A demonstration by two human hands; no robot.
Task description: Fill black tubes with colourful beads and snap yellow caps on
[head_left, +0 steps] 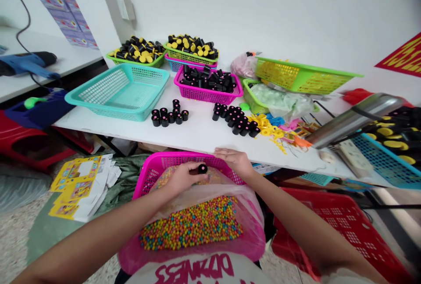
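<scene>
My left hand (183, 177) pinches a small black cylinder (202, 169) with a pink dot on its end, above a pink basket (140, 185). Inside that basket, on clear plastic, lie many tiny multicoloured balls (197, 227). The fingers of my right hand (235, 161) stretch out flat by the table's front edge, and I see nothing held in them. On the white table stand two groups of similar black cylinders, a left cluster (169, 116) and a right cluster (238, 121), most with pink dots facing up.
Behind the clusters is a magenta basket (210, 95) of black cylinders. A turquoise basket (112, 108) stands to its left. Green baskets (154, 62) of black-and-yellow pieces are at the back. Yellow plastic bits (271, 128) and a metal cylinder (357, 119) lie right. A red crate (342, 227) sits below.
</scene>
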